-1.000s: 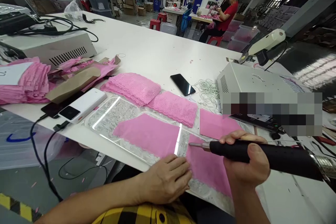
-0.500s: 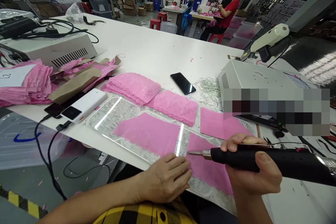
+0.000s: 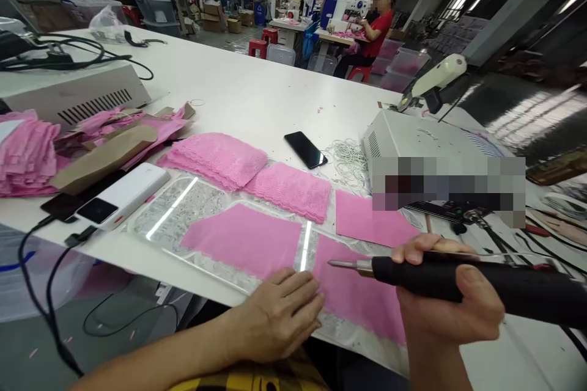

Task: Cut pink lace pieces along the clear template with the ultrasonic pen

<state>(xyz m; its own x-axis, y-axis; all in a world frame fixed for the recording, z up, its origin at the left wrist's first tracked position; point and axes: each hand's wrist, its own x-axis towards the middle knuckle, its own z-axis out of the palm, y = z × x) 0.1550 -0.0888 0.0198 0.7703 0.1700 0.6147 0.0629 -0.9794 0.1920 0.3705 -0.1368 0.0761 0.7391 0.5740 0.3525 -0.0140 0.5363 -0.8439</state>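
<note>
My right hand [image 3: 452,293] grips a black handheld tool with a slim metal tip [image 3: 422,278], which points left over a pink fabric piece [image 3: 358,293]. Whether the tip touches the cloth, I cannot tell. My left hand [image 3: 279,314] rests with outstretched fingers at the front edge of a clear patterned board [image 3: 160,220], between that piece and another pink fabric piece [image 3: 250,238] to its left. Behind them lie a folded pink lace stack [image 3: 220,159], a second lace stack [image 3: 293,189] and a pink rectangle [image 3: 371,217].
A white power bank [image 3: 126,195] with cables lies left, near a brown paper piece [image 3: 103,159] and pink bundles [image 3: 27,156]. A black phone [image 3: 306,149] and white thread [image 3: 348,162] lie behind. Grey boxes stand left [image 3: 82,95] and right [image 3: 408,134]. A person in red [image 3: 378,30] sits far back.
The view has swung right, so the table's things sit further left. The tool tip has shifted slightly right over the pink fabric. My left hand keeps its place on the board.
</note>
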